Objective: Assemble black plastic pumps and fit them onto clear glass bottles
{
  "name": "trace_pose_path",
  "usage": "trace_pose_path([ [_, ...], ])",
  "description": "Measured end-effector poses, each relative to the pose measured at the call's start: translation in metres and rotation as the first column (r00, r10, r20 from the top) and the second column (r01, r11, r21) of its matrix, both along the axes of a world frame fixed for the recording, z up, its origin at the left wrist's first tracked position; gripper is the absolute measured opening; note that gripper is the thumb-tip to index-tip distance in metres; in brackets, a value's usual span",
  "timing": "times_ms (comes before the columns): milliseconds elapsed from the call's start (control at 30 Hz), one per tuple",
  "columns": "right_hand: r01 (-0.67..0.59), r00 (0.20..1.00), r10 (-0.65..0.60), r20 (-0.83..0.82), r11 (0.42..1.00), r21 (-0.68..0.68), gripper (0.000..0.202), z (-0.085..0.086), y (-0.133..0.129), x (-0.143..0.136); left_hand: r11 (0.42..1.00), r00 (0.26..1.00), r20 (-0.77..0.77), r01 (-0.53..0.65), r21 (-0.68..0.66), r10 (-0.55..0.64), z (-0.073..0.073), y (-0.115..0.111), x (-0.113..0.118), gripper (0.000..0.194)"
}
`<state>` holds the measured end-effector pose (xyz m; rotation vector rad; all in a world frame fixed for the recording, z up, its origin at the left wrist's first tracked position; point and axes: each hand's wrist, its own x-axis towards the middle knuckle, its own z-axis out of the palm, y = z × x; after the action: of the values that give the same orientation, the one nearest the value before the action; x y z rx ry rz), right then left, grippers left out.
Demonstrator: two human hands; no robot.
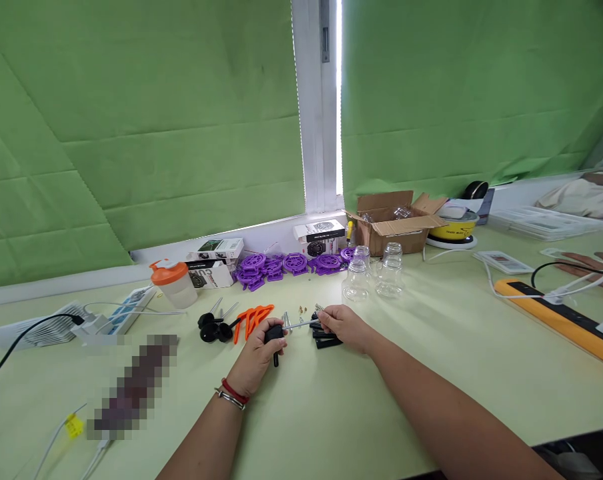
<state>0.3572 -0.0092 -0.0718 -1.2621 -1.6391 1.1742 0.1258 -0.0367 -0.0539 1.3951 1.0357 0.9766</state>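
My left hand (265,345) is closed around a black part (274,333) from which a thin metal rod (300,325) points right. The fingers of my right hand (337,323) are pinched at the rod's far end; what else they hold is too small to name. Black pieces (326,341) lie under and beside my right hand. Just behind the hands are small screws (286,320) and tiny brass-coloured bits (302,309). Orange parts (252,323) and round black parts with metal rods (214,329) rest left of my left hand.
Purple parts (295,263) lie in front of small boxes (319,231). Clear plastic vessels (390,272) and an open cardboard box (399,230) stand behind right. An orange-lidded cup (174,281) stands left. At right are an orange-black bar (556,317) and another person's hand (589,267).
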Motion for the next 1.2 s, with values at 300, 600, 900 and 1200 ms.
trace_pose_path([
  [300, 0.052, 0.998, -0.053, 0.038, 0.998, 0.038, 0.018, -0.007, 0.003, -0.001, 1.0, 0.998, -0.048, 0.026, 0.011, -0.026, -0.003, 0.001, 0.002, 0.03],
  [600, 0.075, 0.995, -0.076, 0.064, 0.997, 0.022, 0.021, -0.013, 0.005, -0.004, 0.997, 0.992, -0.12, 0.04, 0.06, -0.033, -0.004, 0.001, 0.001, 0.031],
  [900, 0.06, 0.998, -0.06, 0.019, 0.998, -0.012, 0.028, -0.012, 0.006, -0.004, 0.991, 0.979, -0.204, 0.047, 0.122, -0.022, -0.006, 0.001, 0.0, 0.032],
  [1200, 0.06, 0.998, -0.062, -0.03, 0.996, -0.071, 0.033, 0.002, -0.002, -0.008, 0.973, 0.969, -0.245, 0.066, 0.219, -0.011, -0.006, -0.001, 0.002, 0.034],
])
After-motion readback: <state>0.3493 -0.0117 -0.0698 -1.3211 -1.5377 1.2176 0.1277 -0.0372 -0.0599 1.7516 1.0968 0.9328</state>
